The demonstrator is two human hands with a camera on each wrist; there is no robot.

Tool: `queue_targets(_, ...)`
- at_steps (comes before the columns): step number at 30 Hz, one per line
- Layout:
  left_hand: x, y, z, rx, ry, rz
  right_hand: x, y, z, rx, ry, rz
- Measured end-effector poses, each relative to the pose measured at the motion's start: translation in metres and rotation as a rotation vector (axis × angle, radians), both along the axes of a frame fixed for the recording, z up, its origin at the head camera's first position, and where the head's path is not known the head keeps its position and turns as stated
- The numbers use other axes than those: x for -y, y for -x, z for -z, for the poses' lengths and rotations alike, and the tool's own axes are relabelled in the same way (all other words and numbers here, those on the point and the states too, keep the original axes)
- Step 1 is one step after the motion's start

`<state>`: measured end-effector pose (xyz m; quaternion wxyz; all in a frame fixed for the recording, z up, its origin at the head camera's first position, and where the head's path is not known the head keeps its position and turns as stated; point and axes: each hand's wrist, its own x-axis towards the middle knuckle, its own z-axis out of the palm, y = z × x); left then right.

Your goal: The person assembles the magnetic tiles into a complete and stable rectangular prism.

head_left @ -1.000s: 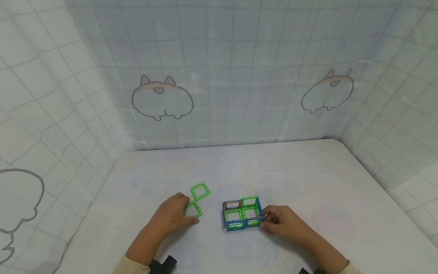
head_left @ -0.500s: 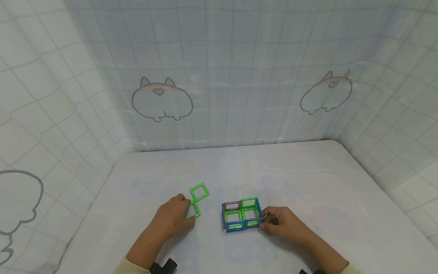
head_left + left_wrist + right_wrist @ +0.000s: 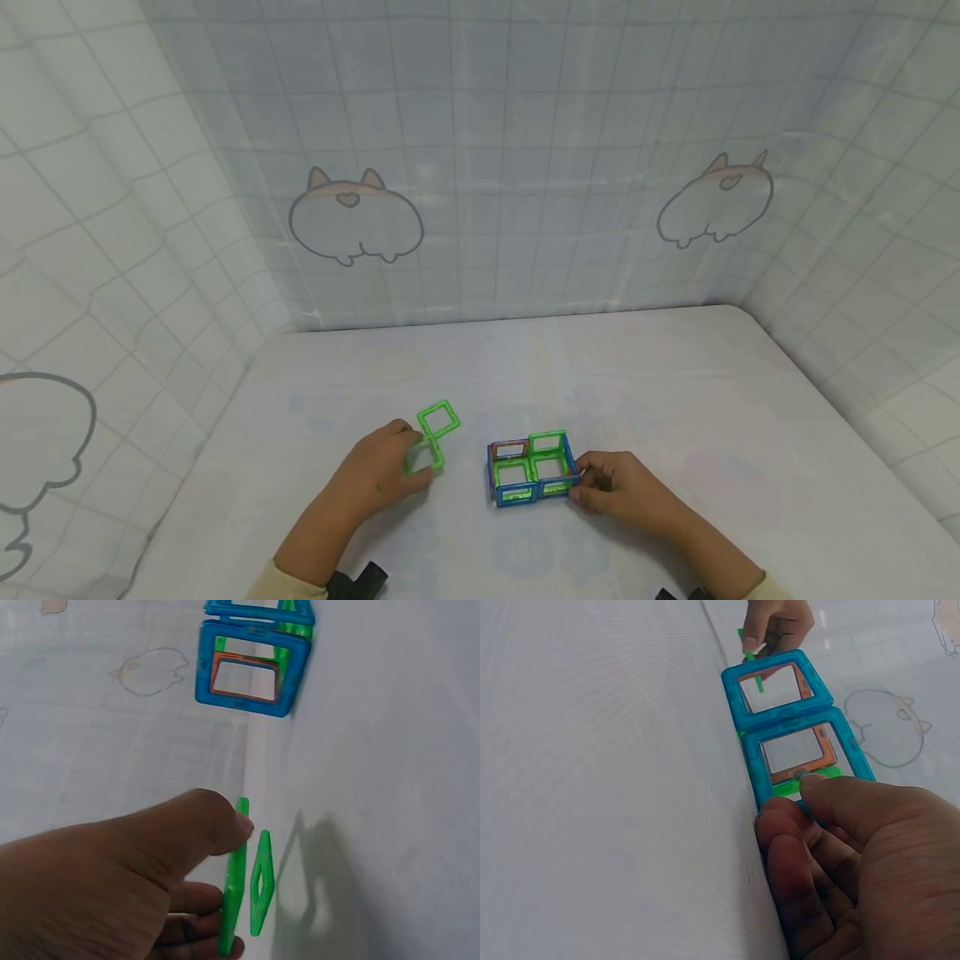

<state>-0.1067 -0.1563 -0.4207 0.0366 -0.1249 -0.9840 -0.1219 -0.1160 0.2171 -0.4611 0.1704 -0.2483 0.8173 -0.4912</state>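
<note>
My left hand [image 3: 382, 467] pinches a green square magnetic tile [image 3: 234, 892] between thumb and fingers. The tile appears edge-on in the left wrist view, and its shadow falls on the table. A second green square tile [image 3: 453, 412] lies flat just beyond; the held one overlaps its near corner in the head view. To the right stands a low, open-topped, two-cell box of magnetic tiles [image 3: 784, 716], with blue, green and orange frames. My right hand [image 3: 618, 483] pinches its right end, thumb towards the near side. Some right fingertips are hidden behind the frames.
A pale cloth-covered table [image 3: 645, 367] carries everything. Behind it and at both sides hang light grid-patterned sheets [image 3: 540, 167] with cartoon animal drawings, enclosing the space. The box stands a short gap right of the loose tiles.
The green tile in my left hand has shifted and tilted slightly, and its far edge now overlaps the other tile in the head view. The right hand and box stay in place.
</note>
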Motion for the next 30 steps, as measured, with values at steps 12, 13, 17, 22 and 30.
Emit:
queue_targets(12,-0.021,-0.005,-0.019,-0.031,-0.059,0.077,-0.001,0.000,0.002,0.000,-0.004,-0.003)
queue_targets(13,-0.022,-0.005,-0.021,-0.032,-0.060,0.085,-0.001,0.000,0.002,-0.001,-0.005,-0.001)
queue_targets(17,-0.029,-0.006,-0.028,-0.036,-0.082,0.123,-0.001,0.000,0.003,-0.006,-0.008,0.007)
queue_targets(22,-0.037,-0.007,-0.032,-0.040,-0.103,0.173,-0.001,0.001,0.005,-0.002,-0.009,0.006)
queue_targets(30,-0.051,-0.006,-0.037,-0.012,-0.118,0.229,0.000,0.002,0.004,0.001,-0.006,0.002)
